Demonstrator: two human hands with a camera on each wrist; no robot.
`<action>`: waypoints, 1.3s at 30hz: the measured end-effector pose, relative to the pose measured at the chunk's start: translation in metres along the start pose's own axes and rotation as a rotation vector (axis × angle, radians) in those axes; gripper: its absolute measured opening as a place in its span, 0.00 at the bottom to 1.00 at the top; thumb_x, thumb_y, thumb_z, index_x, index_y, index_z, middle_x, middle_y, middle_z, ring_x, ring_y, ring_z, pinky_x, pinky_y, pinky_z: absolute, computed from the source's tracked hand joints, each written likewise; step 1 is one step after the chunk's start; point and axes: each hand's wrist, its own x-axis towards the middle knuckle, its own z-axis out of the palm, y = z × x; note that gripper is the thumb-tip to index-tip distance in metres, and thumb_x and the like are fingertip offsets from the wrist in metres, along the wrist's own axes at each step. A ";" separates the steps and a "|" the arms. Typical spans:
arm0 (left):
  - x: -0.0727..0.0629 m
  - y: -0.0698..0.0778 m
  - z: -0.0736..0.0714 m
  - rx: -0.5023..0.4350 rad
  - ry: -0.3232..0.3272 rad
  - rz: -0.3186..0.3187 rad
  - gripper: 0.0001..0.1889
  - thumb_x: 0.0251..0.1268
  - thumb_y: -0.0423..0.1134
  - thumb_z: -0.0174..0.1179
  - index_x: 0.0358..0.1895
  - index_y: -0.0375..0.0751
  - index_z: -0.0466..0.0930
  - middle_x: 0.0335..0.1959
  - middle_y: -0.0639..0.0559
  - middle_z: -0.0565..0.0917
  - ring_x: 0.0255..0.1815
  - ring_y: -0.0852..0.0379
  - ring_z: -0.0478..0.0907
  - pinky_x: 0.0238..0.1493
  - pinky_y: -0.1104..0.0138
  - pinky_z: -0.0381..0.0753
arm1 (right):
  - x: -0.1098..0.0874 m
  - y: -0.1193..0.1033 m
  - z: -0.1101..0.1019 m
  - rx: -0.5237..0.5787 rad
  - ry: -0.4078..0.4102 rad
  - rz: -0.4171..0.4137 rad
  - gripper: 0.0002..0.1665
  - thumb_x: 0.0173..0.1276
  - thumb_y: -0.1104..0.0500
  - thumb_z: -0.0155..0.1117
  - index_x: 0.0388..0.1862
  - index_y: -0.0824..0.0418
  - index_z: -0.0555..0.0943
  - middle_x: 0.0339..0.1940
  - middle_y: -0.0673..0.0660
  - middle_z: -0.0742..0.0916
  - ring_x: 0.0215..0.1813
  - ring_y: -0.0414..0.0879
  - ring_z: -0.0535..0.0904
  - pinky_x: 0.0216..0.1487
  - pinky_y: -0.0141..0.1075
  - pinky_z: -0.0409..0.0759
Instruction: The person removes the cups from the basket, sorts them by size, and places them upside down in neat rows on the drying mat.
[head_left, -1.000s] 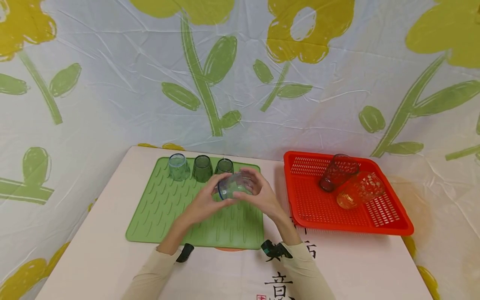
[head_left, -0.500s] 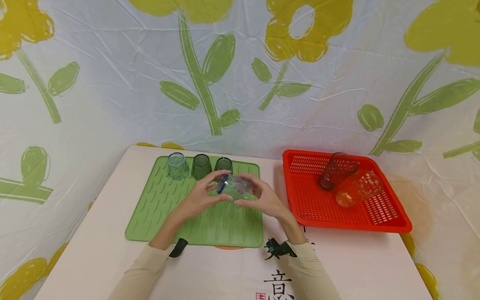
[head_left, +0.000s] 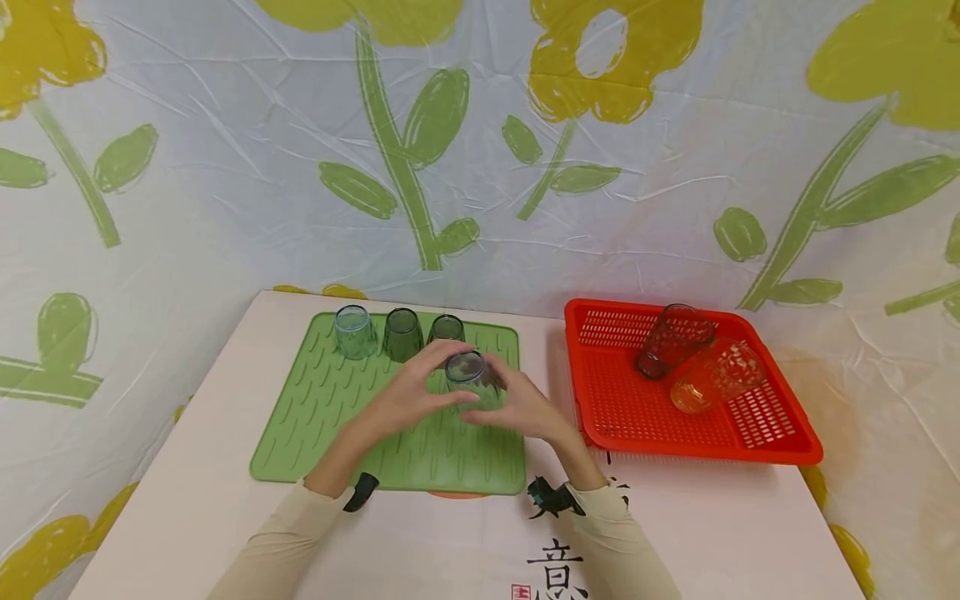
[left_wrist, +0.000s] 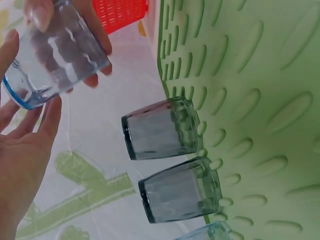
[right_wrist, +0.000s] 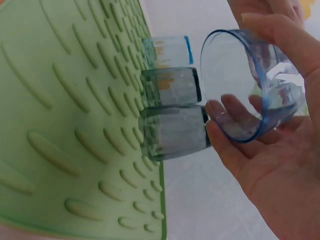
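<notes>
Both hands hold a clear blue-tinted drinking glass [head_left: 467, 369] above the green drying mat [head_left: 322, 417]. Its base tips up toward the head camera. The left hand [head_left: 405, 396] curls its thumb and fingers round the base end, whose thick blue edge shows on the glass [left_wrist: 62, 55] in the left wrist view. Near the rim, the right hand [head_left: 528, 408] grips the glass with thumb above and fingers below. Behind the hands, a light blue glass [head_left: 356, 333] and two grey-green glasses [head_left: 403, 336] [head_left: 447, 327] stand upside down along the mat's far edge.
A red plastic basket [head_left: 615, 446] stands to the right of the mat. In it lie a dark tinted glass [head_left: 675, 337] and an amber glass [head_left: 716, 375], both tilted. A white flower-printed cloth [head_left: 480, 150] hangs behind the table [head_left: 442, 550].
The held glass has turned from lying sideways to having its base up toward the head camera. Both hands shifted their fingers round it; the other glasses stayed put.
</notes>
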 end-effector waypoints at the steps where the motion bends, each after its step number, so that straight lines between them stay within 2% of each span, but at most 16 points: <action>1: 0.000 0.000 0.001 0.009 0.003 0.012 0.35 0.60 0.36 0.75 0.71 0.40 0.73 0.63 0.45 0.76 0.64 0.48 0.75 0.65 0.52 0.76 | 0.001 0.000 0.002 -0.001 0.002 -0.013 0.46 0.60 0.54 0.81 0.74 0.56 0.69 0.61 0.52 0.82 0.63 0.50 0.78 0.65 0.55 0.75; 5: 0.002 0.000 0.005 0.052 0.007 0.040 0.35 0.58 0.36 0.77 0.70 0.39 0.73 0.64 0.46 0.76 0.64 0.48 0.74 0.63 0.52 0.76 | 0.006 0.001 0.008 0.023 0.024 -0.064 0.49 0.59 0.58 0.81 0.75 0.57 0.66 0.62 0.53 0.81 0.61 0.49 0.78 0.63 0.54 0.77; 8: 0.003 0.000 0.007 0.071 0.005 0.044 0.35 0.58 0.37 0.77 0.69 0.39 0.74 0.64 0.46 0.76 0.65 0.48 0.74 0.63 0.52 0.76 | 0.008 0.003 0.012 0.050 0.047 -0.076 0.50 0.58 0.61 0.82 0.76 0.57 0.65 0.64 0.53 0.81 0.63 0.48 0.77 0.65 0.49 0.76; 12: 0.003 0.000 0.007 0.075 0.005 0.022 0.35 0.58 0.36 0.77 0.69 0.37 0.74 0.64 0.45 0.75 0.65 0.47 0.74 0.65 0.51 0.75 | 0.010 0.006 0.017 0.041 0.085 -0.062 0.51 0.57 0.61 0.83 0.76 0.57 0.66 0.65 0.53 0.80 0.64 0.46 0.77 0.66 0.45 0.75; 17: 0.002 -0.003 0.004 0.097 -0.016 -0.013 0.34 0.62 0.37 0.75 0.70 0.37 0.72 0.64 0.44 0.74 0.65 0.47 0.73 0.64 0.50 0.75 | 0.011 0.009 0.019 -0.009 0.126 -0.046 0.47 0.58 0.60 0.83 0.73 0.59 0.68 0.62 0.54 0.82 0.61 0.47 0.78 0.63 0.46 0.77; 22: -0.003 -0.007 -0.004 0.121 -0.021 -0.044 0.32 0.66 0.37 0.72 0.71 0.37 0.71 0.63 0.44 0.76 0.63 0.47 0.76 0.63 0.50 0.77 | 0.014 0.011 0.018 -0.010 0.163 -0.008 0.42 0.60 0.61 0.81 0.71 0.61 0.70 0.59 0.56 0.83 0.60 0.49 0.79 0.62 0.49 0.78; 32: -0.018 -0.020 -0.026 0.204 0.002 -0.077 0.26 0.70 0.37 0.68 0.69 0.35 0.74 0.55 0.46 0.80 0.57 0.48 0.78 0.60 0.49 0.78 | 0.025 0.015 0.016 -0.032 0.274 0.132 0.51 0.59 0.52 0.82 0.76 0.57 0.65 0.61 0.56 0.83 0.64 0.51 0.77 0.64 0.55 0.75; 39: -0.032 -0.029 -0.044 0.210 0.005 -0.134 0.24 0.73 0.36 0.65 0.68 0.32 0.74 0.55 0.44 0.80 0.57 0.47 0.77 0.60 0.44 0.77 | 0.034 0.022 0.013 -0.012 0.349 0.166 0.49 0.58 0.54 0.83 0.74 0.58 0.66 0.61 0.60 0.81 0.64 0.53 0.76 0.66 0.54 0.73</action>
